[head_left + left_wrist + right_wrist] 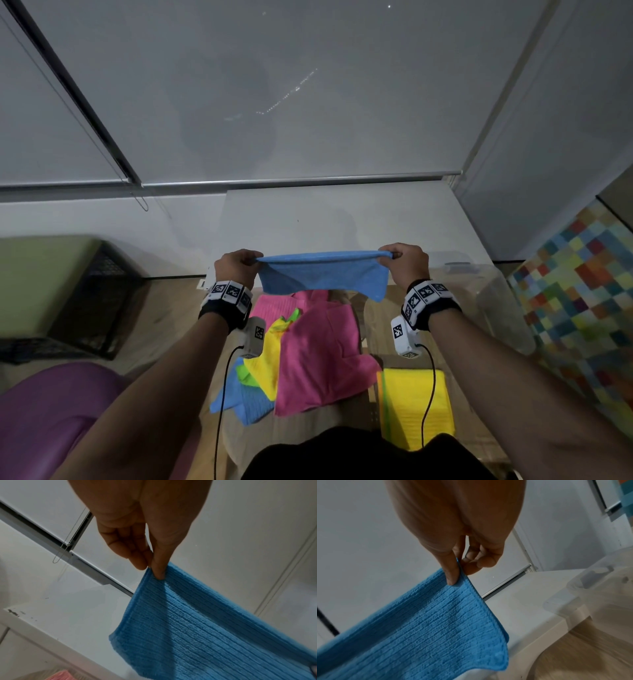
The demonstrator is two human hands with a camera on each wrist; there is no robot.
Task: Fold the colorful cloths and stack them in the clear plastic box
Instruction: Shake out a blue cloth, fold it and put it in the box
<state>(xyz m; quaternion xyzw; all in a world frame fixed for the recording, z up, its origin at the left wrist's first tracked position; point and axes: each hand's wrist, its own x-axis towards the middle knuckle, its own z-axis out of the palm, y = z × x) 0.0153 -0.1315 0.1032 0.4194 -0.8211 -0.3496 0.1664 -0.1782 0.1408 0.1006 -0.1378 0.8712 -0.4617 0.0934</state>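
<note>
A blue ribbed cloth (322,275) hangs stretched in the air between both hands. My left hand (238,265) pinches its left top corner; in the left wrist view thumb and fingers (137,555) pinch the blue cloth (197,628). My right hand (407,262) pinches the right top corner, where the fingers (452,573) clamp the hem of the blue cloth (428,628). Below lie a pink cloth (318,356), a yellow cloth (265,363), a green one and another blue cloth (245,401) in a loose pile. A folded yellow cloth (416,404) lies at the right. The clear plastic box (493,308) stands at the right.
A white board (342,216) lies beyond the cloths under drawn grey blinds. A dark crate with a green top (68,291) stands at the left, a purple cushion (51,411) nearer. A multicoloured checked surface (582,291) lies at the far right. Cables run from both wrist cameras.
</note>
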